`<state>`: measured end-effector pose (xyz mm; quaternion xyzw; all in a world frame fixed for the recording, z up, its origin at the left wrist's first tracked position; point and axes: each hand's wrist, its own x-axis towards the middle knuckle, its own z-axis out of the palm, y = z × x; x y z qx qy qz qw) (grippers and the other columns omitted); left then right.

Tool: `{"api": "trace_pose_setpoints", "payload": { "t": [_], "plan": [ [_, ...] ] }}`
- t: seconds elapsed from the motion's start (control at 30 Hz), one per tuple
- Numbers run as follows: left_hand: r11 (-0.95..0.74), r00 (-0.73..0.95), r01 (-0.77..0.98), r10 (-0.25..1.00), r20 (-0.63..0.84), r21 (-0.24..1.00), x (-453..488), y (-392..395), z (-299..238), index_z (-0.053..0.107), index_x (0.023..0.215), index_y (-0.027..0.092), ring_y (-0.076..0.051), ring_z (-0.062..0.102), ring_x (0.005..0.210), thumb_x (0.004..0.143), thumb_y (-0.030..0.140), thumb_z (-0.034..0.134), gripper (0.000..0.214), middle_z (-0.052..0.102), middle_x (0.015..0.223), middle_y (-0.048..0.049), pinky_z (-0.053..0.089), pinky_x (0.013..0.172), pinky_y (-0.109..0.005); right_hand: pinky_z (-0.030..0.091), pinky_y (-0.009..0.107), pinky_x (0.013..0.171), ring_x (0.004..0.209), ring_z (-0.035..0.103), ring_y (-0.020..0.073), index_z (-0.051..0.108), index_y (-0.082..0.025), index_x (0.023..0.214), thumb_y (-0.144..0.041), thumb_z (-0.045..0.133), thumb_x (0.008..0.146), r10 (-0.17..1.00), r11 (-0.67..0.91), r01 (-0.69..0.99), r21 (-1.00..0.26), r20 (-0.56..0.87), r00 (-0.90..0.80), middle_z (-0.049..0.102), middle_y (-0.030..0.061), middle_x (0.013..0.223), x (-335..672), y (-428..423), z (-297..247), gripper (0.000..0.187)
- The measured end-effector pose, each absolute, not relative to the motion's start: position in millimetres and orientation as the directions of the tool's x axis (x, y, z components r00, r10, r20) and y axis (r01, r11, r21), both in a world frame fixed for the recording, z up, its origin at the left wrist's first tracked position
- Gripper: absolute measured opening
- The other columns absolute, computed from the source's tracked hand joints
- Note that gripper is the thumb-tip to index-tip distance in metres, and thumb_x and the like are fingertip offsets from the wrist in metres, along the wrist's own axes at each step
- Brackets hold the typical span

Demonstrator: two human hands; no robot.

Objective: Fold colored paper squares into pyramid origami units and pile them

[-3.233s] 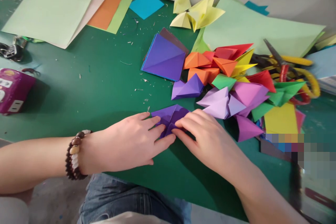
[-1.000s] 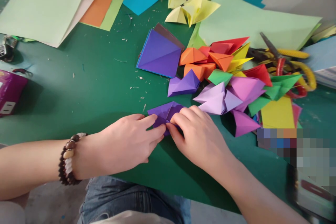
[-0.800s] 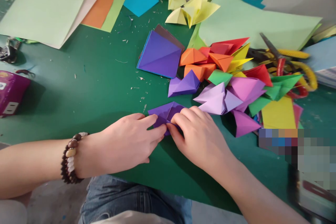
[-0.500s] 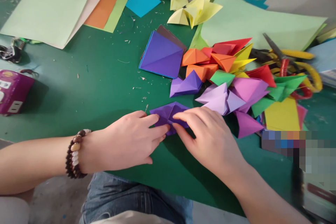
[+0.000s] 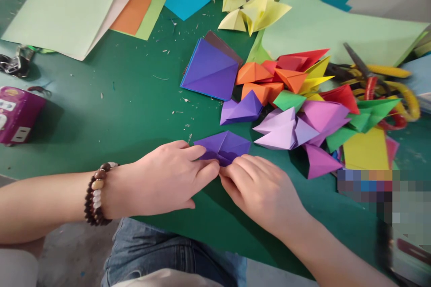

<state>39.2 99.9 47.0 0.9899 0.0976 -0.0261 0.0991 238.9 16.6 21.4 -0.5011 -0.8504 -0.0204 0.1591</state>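
Observation:
A small folded purple paper piece [image 5: 225, 145] lies on the green mat [image 5: 128, 112] near its front edge. My left hand [image 5: 168, 179], with a bead bracelet [image 5: 96, 193] on the wrist, has its fingers closed on the piece's near left corner. My right hand [image 5: 261, 188] meets it from the right, its fingertips pinched on the piece's near edge. Most of the purple piece shows beyond the fingertips.
A heap of folded paper shapes [image 5: 303, 103] in many colours lies right of the piece, with scissors [image 5: 373, 83] behind. A purple square stack [image 5: 210, 69], yellow folded pieces [image 5: 252, 9], large paper sheets [image 5: 67, 6] and a purple box [image 5: 18, 114] lie about.
My right hand has slid back toward me off the purple piece, so more of the paper shows. Its fingertips now pinch the near edge. The left hand has hardly moved.

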Motion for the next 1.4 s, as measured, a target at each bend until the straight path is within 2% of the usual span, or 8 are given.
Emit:
{"api": "trace_pose_setpoints", "payload": {
  "t": [0.77, 0.87, 0.93, 1.0, 1.17, 1.27, 1.33, 1.4],
  "plan": [
    [-0.959, 0.979, 0.201, 0.19, -0.073, 0.202, 38, 100, 46, 0.053, 0.117, 0.018, -0.026, 0.056, 0.113, 0.077, 0.051, 0.07, 0.055, 0.064, 0.118, -0.0104, 0.044, 0.087, -0.035, 0.037, 0.031, 0.055, 0.056, 0.051, 0.0155, 0.059, -0.016, 0.066, -0.014, 0.055, 0.087, 0.781, 0.558, 0.819, -0.133, 0.418, -0.464, 0.056, 0.0017, 0.057, 215, 14, 9, 0.022],
    [-0.957, 0.979, 0.203, 0.193, -0.064, 0.206, 37, 101, 45, 0.053, 0.116, 0.018, -0.025, 0.057, 0.112, 0.079, 0.05, 0.068, 0.052, 0.064, 0.117, -0.0107, 0.044, 0.087, -0.035, 0.04, 0.029, 0.059, 0.059, 0.054, 0.0141, 0.061, -0.017, 0.071, -0.016, 0.053, 0.09, 0.797, 0.563, 0.789, -0.245, 0.414, -0.44, 0.059, 0.0009, 0.06, 216, 14, 11, 0.02],
    [-0.957, 0.979, 0.201, 0.192, -0.062, 0.211, 37, 101, 45, 0.053, 0.116, 0.019, -0.024, 0.057, 0.111, 0.079, 0.05, 0.068, 0.051, 0.064, 0.118, -0.0103, 0.044, 0.087, -0.034, 0.04, 0.027, 0.058, 0.057, 0.054, 0.0119, 0.059, -0.019, 0.07, -0.018, 0.053, 0.091, 0.849, 0.51, 0.768, -0.388, 0.371, -0.376, 0.058, -0.0016, 0.059, 223, 14, 14, 0.022],
    [-0.956, 0.98, 0.201, 0.193, -0.056, 0.216, 37, 101, 44, 0.052, 0.116, 0.019, -0.024, 0.057, 0.111, 0.078, 0.051, 0.069, 0.053, 0.064, 0.117, -0.01, 0.044, 0.087, -0.033, 0.04, 0.026, 0.058, 0.056, 0.053, 0.0108, 0.058, -0.019, 0.071, -0.015, 0.055, 0.09, 0.885, 0.448, 0.782, -0.434, 0.34, -0.318, 0.057, -0.0029, 0.059, 231, 15, 18, 0.019],
    [-0.953, 0.978, 0.21, 0.208, -0.029, 0.218, 37, 100, 43, 0.053, 0.116, 0.02, -0.024, 0.057, 0.111, 0.075, 0.051, 0.072, 0.054, 0.064, 0.116, -0.0098, 0.044, 0.087, -0.033, 0.036, 0.029, 0.054, 0.052, 0.05, 0.012, 0.054, -0.02, 0.062, -0.013, 0.054, 0.089, 0.846, 0.499, 0.833, -0.239, 0.341, -0.409, 0.053, -0.0026, 0.053, 233, 17, 16, 0.028],
    [-0.955, 0.979, 0.202, 0.201, -0.025, 0.218, 37, 100, 43, 0.054, 0.116, 0.019, -0.024, 0.057, 0.111, 0.076, 0.051, 0.071, 0.054, 0.065, 0.116, -0.0099, 0.044, 0.087, -0.033, 0.035, 0.029, 0.054, 0.052, 0.051, 0.0127, 0.054, -0.019, 0.061, -0.014, 0.054, 0.089, 0.814, 0.54, 0.818, -0.196, 0.37, -0.449, 0.054, -0.0012, 0.053, 224, 16, 13, 0.029],
    [-0.958, 0.98, 0.199, 0.195, -0.036, 0.209, 37, 101, 44, 0.054, 0.118, 0.019, -0.024, 0.056, 0.112, 0.076, 0.051, 0.071, 0.055, 0.065, 0.118, -0.0102, 0.044, 0.087, -0.034, 0.037, 0.029, 0.055, 0.054, 0.054, 0.0134, 0.057, -0.018, 0.064, -0.015, 0.056, 0.089, 0.808, 0.56, 0.792, -0.243, 0.371, -0.457, 0.056, -0.0004, 0.055, 223, 14, 15, 0.026],
    [-0.961, 0.981, 0.196, 0.19, -0.047, 0.195, 37, 101, 46, 0.055, 0.119, 0.019, -0.023, 0.056, 0.112, 0.076, 0.051, 0.072, 0.056, 0.063, 0.122, -0.0092, 0.045, 0.086, -0.034, 0.041, 0.028, 0.057, 0.057, 0.056, 0.0134, 0.059, -0.019, 0.069, -0.016, 0.056, 0.09, 0.851, 0.513, 0.776, -0.366, 0.336, -0.404, 0.06, -0.0006, 0.059, 229, 12, 21, 0.021]
  ]
}}
